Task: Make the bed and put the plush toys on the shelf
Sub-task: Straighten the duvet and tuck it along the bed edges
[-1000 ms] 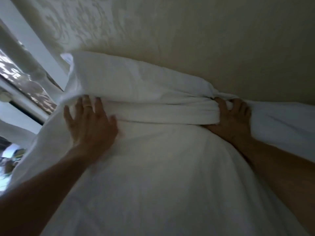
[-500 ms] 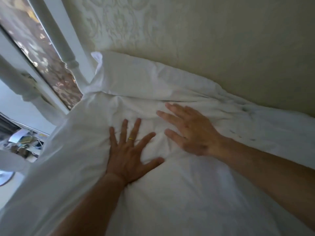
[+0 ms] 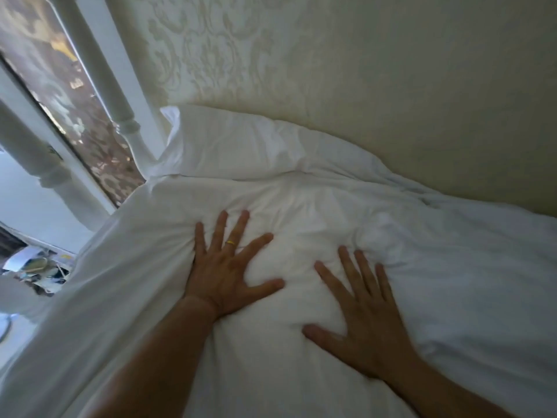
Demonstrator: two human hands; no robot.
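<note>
Pressing flat on the white duvet (image 3: 301, 372), both hands lie palm-down with fingers spread wide, neither closed on any fold of cloth. The left hand (image 3: 229, 276), with a ring on one finger, sits at centre frame; the right hand (image 3: 364, 321) lies just beside it, lower and to the right, and a puffed ridge of duvet rises between them. The pillow (image 3: 241, 146) lies above the hands in the frame, against the patterned wall (image 3: 361, 70), its long axis running left to right along the wall, with the duvet's upper edge meeting its lower edge. A bunched knot of wrinkles (image 3: 382, 227) sits up and to the right of the right hand's fingertips, so that hand looks the nearer one to sweep it smooth. A white bedpost (image 3: 99, 70) stands at upper left. No plush toys or shelf are in view, so that part seems not yet done.
</note>
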